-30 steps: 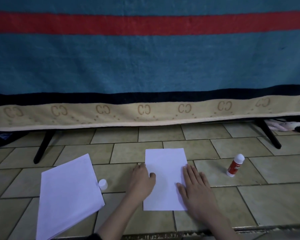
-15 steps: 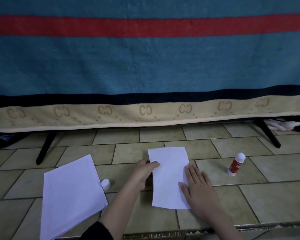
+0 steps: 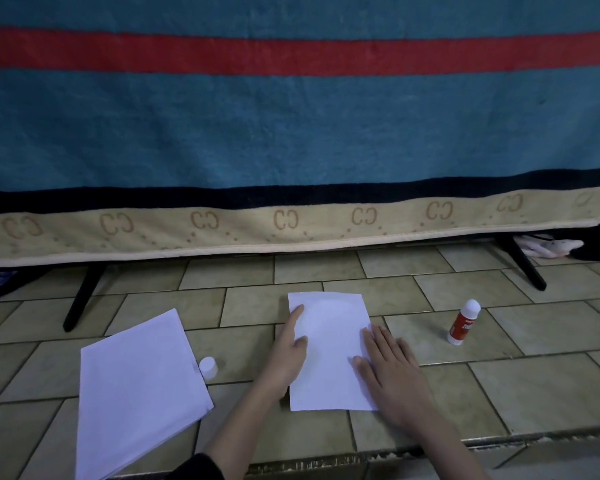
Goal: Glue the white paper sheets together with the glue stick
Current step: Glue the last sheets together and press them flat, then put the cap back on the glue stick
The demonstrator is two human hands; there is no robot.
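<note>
Hands (image 3: 288,355) (image 3: 392,372) flat on paper sheet (image 3: 329,344) edges

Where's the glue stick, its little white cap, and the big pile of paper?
glue stick (image 3: 462,323), head view, on its red label.
cap (image 3: 208,366), head view, on its top.
paper stack (image 3: 137,389), head view, middle of the top sheet.

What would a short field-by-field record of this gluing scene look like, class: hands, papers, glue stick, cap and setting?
Left hand: left hand lies flat on the left edge of the small sheet, forefinger stretched toward its top corner
Right hand: right hand lies flat on the sheet's right edge
Paper stack: stack lies apart, to the left, turned at an angle
Glue stick: glue stick stands upright to the right, untouched
Cap: cap stands beside the stack
Setting: tiled floor, striped blanket hanging behind
</note>
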